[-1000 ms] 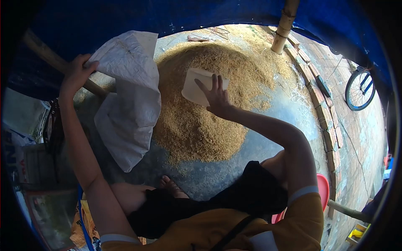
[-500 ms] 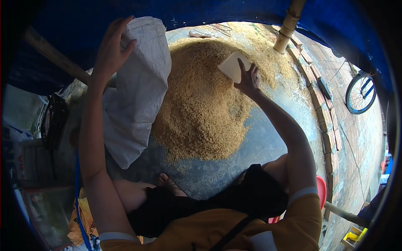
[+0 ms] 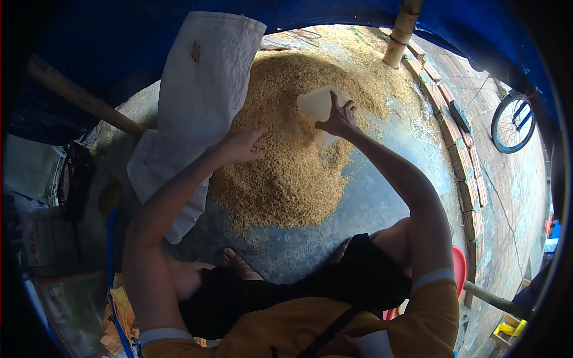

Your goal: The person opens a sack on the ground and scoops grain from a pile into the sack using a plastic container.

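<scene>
On the far side of the grain pile (image 3: 286, 173), my right hand (image 3: 338, 119) grips a pale scoop (image 3: 316, 104), fingers closed around it. Left hand (image 3: 242, 146) rests open on the grain, just beside the white sack (image 3: 197, 89).

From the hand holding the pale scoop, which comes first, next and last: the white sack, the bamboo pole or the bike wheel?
From the right hand gripping the pale flat plastic scoop:
1. Upright yellow bamboo pole, just above to its right.
2. White woven plastic sack, left across the grain.
3. Blue-rimmed bicycle wheel, far right.
</scene>
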The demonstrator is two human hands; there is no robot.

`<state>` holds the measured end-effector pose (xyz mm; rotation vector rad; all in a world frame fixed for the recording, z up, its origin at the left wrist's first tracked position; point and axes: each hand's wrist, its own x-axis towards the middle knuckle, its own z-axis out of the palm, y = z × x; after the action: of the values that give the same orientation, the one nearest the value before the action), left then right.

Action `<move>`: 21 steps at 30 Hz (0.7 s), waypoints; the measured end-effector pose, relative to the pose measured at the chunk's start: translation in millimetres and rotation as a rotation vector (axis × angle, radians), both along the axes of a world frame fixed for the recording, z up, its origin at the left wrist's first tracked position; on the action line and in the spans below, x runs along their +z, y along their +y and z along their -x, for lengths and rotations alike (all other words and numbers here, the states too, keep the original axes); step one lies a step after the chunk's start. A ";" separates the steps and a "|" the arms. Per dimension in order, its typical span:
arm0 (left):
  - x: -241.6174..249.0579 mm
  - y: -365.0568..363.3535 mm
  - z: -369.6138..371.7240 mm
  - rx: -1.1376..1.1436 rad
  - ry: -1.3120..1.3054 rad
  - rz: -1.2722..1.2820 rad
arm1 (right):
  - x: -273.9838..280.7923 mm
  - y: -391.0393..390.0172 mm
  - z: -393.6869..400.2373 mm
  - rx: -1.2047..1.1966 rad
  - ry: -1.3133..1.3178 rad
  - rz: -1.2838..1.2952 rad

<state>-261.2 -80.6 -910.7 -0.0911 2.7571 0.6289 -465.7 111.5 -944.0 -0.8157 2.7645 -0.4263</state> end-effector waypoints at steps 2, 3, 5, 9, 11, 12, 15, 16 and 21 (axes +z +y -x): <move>-57.4 2.8 -13.3 -0.025 -0.291 0.103 | 2.2 -2.2 -15.5 0.045 -0.141 0.014; -77.7 3.9 -17.8 -0.047 -0.364 0.161 | 1.2 -4.1 -29.2 0.084 -0.153 -0.016; -122.8 8.7 -17.4 0.078 -0.313 0.160 | 1.3 -7.0 -50.1 0.128 -0.169 -0.044; -87.1 52.0 -0.1 0.456 -0.288 0.334 | 16.0 -9.3 -65.6 0.236 -0.072 -0.090; -97.7 52.0 0.6 0.517 -0.232 0.296 | 16.4 -11.2 -65.7 0.239 -0.094 -0.098; -102.2 50.0 0.3 0.576 -0.173 0.255 | 14.8 -11.4 -63.9 0.219 -0.138 -0.097; -95.7 44.5 4.4 0.631 -0.072 0.068 | 5.7 -14.1 -60.8 0.184 -0.203 -0.125; -96.8 45.6 5.3 0.624 -0.073 0.068 | 6.6 -13.8 -61.5 0.173 -0.226 -0.158; -117.3 49.1 15.1 0.666 0.236 -0.213 | 25.6 -13.5 -47.9 0.058 -0.551 -0.036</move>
<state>-276.3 -31.5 -1028.0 -0.9684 2.8345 1.1547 -417.9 97.9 -918.4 -0.6474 2.2280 -0.5004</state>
